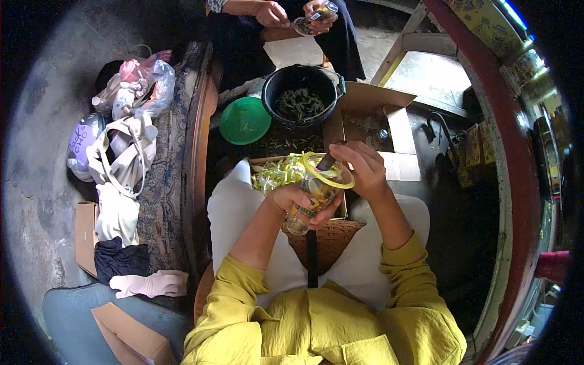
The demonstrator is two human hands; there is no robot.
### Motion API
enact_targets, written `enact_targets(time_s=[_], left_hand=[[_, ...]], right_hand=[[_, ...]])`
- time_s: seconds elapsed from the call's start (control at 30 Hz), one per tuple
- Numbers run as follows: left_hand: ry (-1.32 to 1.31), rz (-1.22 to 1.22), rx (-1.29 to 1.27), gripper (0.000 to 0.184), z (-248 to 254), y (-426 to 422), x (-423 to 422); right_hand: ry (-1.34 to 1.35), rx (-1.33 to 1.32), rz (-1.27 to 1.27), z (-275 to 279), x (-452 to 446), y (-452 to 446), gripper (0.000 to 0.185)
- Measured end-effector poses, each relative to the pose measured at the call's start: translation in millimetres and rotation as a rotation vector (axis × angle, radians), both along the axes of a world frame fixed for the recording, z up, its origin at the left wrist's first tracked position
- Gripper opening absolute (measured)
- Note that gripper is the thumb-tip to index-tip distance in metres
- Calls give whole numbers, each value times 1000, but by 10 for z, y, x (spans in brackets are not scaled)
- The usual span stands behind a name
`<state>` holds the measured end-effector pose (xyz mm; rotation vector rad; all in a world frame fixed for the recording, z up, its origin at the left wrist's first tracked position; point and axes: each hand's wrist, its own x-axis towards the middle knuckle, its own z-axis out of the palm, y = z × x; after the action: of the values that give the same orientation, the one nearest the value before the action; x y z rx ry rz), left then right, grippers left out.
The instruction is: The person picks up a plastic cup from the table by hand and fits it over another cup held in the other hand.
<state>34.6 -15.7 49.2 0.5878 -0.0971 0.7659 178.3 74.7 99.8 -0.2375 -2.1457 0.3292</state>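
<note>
Between my knees, my left hand (293, 198) is wrapped round a clear plastic jar (320, 198) with colourful pieces inside and a printed label. The jar is tilted, its mouth away from me. A wide yellow ring (349, 182) surrounds the mouth. My right hand (365, 163) pinches a dark flat strip (326, 162) at the mouth; I cannot tell how far it reaches in. Just beyond the jar is a shallow box with many small yellow-green pieces (277, 175), partly hidden by my hands.
Ahead stand a black bucket (267, 92) of dark leaf-like material, a green plastic dish (234, 125) and an open cardboard box (403, 131). Another person's hands (274, 13) hold a similar jar. Bags (121, 149) and clothes lie on the left bench; a red-framed cabinet (496, 115) stands right.
</note>
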Motion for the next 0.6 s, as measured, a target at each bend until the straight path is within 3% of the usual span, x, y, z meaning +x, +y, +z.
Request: enact_targets(time_s=[0.27, 0.37, 0.53, 0.6], left_hand=[[-20, 10, 40, 56, 88, 14, -50], [69, 43, 47, 60, 91, 31, -107], [184, 104, 127, 65, 119, 31, -206], [220, 113, 172, 66, 121, 24, -279]], right_hand=[[169, 123, 2, -26, -39, 59, 13], [225, 108, -144, 20, 6, 80, 13], [288, -128, -461, -25, 117, 276, 12], [111, -233, -442, -294, 143, 438, 12]])
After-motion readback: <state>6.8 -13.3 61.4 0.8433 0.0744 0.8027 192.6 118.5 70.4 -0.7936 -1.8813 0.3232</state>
